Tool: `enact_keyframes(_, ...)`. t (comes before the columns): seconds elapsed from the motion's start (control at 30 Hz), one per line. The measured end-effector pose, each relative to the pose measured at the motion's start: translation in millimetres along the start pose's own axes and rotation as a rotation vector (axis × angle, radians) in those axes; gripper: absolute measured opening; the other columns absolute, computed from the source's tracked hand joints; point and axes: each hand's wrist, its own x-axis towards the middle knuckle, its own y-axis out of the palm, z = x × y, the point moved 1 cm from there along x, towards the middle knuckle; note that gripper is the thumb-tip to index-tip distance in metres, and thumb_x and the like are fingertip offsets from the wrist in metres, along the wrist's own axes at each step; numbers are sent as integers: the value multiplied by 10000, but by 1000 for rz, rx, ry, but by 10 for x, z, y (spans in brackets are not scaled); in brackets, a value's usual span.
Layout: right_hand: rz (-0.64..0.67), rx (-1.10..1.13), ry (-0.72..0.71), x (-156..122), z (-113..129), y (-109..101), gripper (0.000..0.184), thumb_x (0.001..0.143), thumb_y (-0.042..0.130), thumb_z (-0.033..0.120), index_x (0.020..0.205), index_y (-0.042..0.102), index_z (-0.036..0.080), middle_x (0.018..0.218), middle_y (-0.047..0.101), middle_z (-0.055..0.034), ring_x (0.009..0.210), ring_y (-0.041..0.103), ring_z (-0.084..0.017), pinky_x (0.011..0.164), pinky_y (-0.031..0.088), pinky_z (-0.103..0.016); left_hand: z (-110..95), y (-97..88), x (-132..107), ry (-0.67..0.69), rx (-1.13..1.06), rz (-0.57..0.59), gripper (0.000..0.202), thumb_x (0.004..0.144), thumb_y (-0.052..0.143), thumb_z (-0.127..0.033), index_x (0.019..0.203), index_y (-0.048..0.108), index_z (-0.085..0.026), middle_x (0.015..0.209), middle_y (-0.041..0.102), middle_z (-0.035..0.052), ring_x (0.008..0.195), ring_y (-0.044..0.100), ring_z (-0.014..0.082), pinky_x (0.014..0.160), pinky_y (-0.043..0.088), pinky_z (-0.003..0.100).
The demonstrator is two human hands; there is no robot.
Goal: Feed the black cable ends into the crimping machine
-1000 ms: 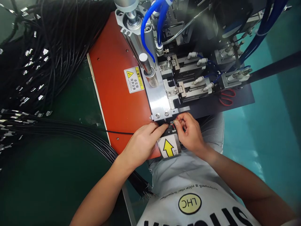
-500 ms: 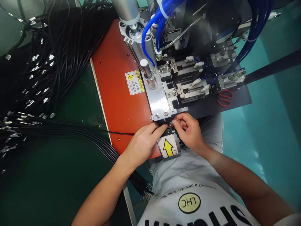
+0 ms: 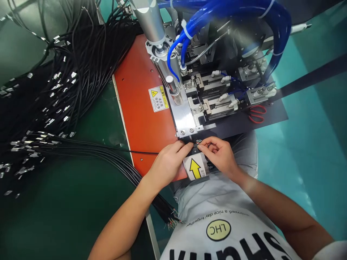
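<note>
My left hand [image 3: 169, 161] is closed on a thin black cable [image 3: 143, 152], which runs in from the left over an orange-red machine base [image 3: 148, 130]. Thumb and fingertips of that hand meet near the cable's end, at the front edge of a metal plate [image 3: 185, 117]. Opposite, my right hand [image 3: 221, 154] pinches at the small coloured wires [image 3: 199, 142] that stick out of the cable end. The fingertips of both hands almost touch. A curved guard with a yellow arrow label [image 3: 195, 167] sits just below them.
Many black cables with shiny ends [image 3: 48, 108] cover the green table at left. A cable bundle [image 3: 121, 168] hangs over the table edge. Pneumatic cylinders [image 3: 217, 104] and blue hoses [image 3: 230, 12] rise behind my hands. Red-handled scissors [image 3: 257, 114] lie at right.
The head view has shifted slightly. My right fingertips have moved a little down from the wires, which now show more spread out. My left hand keeps its hold on the cable.
</note>
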Motion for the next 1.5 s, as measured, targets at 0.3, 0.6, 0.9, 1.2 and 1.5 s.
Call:
enact_keyframes(0.3, -52, -526, -320, 32, 288, -101, 146, 931, 558, 246, 856, 666, 183, 805, 652, -34, 636, 547, -132, 633, 423, -287, -32, 10, -31, 9, 15, -11, 362, 953, 364, -82, 1251, 565, -129, 930, 626, 87, 798, 606, 173, 687, 546, 291)
enact_keyframes(0.6, 86, 46, 20, 137, -91, -102, 279, 903, 618, 443, 1011, 670, 191, 762, 634, -3, 491, 506, -103, 461, 431, -237, -47, 38, -65, -1, 51, -11, 363, 946, 383, -109, 1271, 541, -153, 963, 631, 92, 822, 611, 184, 700, 537, 306)
enact_keyframes(0.9, 81, 103, -29, 143, -15, -129, 245, 938, 579, 409, 1006, 694, 203, 941, 698, -55, 647, 616, -142, 568, 498, -273, -55, 54, -66, 11, -18, -20, 395, 910, 508, -255, 1279, 533, -115, 1006, 625, 123, 853, 606, 224, 712, 529, 337)
enact_keyframes(1.2, 292, 382, 229, 359, -96, -44, 332, 862, 668, 465, 753, 593, 160, 692, 586, 20, 516, 528, -85, 553, 421, -238, -52, 67, -54, 23, -11, -39, 366, 932, 471, -225, 1274, 537, -114, 988, 625, 120, 839, 601, 213, 704, 537, 332)
enact_keyframes(1.5, 165, 116, 152, 272, -13, -50, 222, 893, 614, 418, 880, 583, 199, 670, 612, 13, 522, 581, -132, 525, 435, -260, -47, 89, -41, 24, 53, -55, 347, 973, 365, -97, 1261, 555, -129, 968, 630, 96, 827, 594, 185, 700, 521, 295)
